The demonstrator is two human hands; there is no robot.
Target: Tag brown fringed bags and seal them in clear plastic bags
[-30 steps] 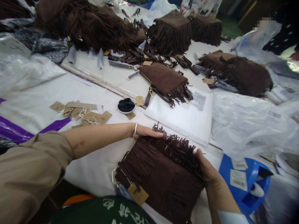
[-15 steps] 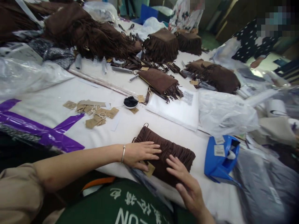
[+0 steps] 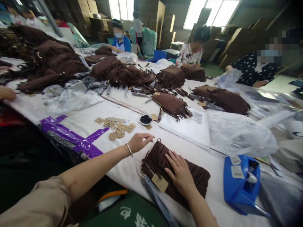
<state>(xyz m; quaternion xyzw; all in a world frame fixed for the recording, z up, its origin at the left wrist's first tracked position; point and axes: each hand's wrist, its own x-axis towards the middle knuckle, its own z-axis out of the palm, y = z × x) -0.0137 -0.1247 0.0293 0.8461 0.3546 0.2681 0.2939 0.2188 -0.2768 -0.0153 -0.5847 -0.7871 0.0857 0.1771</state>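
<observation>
A dark brown fringed pouch [image 3: 199,175] lies flat before me on the white-covered table, a tan paper tag [image 3: 160,183] on its near side. My right hand [image 3: 181,173] rests on the fringe, palm down, with its fingers stretched out. Just off the pouch's far left corner, my left hand [image 3: 140,142] is raised, fingers loosely extended and holding nothing I can see. Its fingertips are close to a thin dark loop [image 3: 159,139] on the pouch. Beyond it are a small white dish [image 3: 145,121] of black material and a pile of tan tags [image 3: 115,127] with strings.
A blue tape dispenser [image 3: 233,189] stands to the right. Clear plastic bags [image 3: 241,135] and a white plastic stack [image 3: 187,129] lie behind the pouch. More brown fringed bags [image 3: 170,77] cover the far side. Purple tape [image 3: 92,148] marks the left edge. Several people sit beyond.
My left hand has lifted off the pouch and moved to its far left corner. My right hand has settled onto the fringe. The head view has tilted up, showing more of the room.
</observation>
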